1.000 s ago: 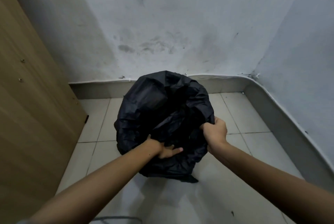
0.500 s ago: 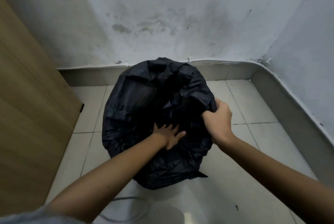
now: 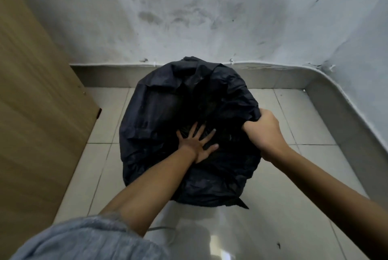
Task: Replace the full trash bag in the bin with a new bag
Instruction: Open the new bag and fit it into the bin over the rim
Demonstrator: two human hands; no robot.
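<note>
Two bare forearms reach forward from the bottom of the view, the left one coming out of a grey-blue sleeve bunched at the elbow. Just beyond the sleeve, a thin pale cord lies on the glossy tiled floor.

Past the forearms stands the black trash bag, draped over what it covers so that no rim or wall of a bin shows through the plastic. A loose corner of the bag sticks out low at its near right edge, close to the floor.

The left hand is down inside the bag's mouth, fingers spread flat and pressed against the dark plastic near the middle; it holds nothing. The right hand is at the bag's right edge, its grip closed into a fist on a gathered fold of the plastic, knuckles up. The bag thus lies to the left of and beneath that fist, with the bunched fold rising into it, while the rest of the opening sags inward toward the left palm.

To the left, a wooden panel runs along the floor beside the bag, apart from it. Behind the bag, a grey skirting edges the floor and curves round the right corner. Above it rises a pale wall marked with dark smudges.
</note>
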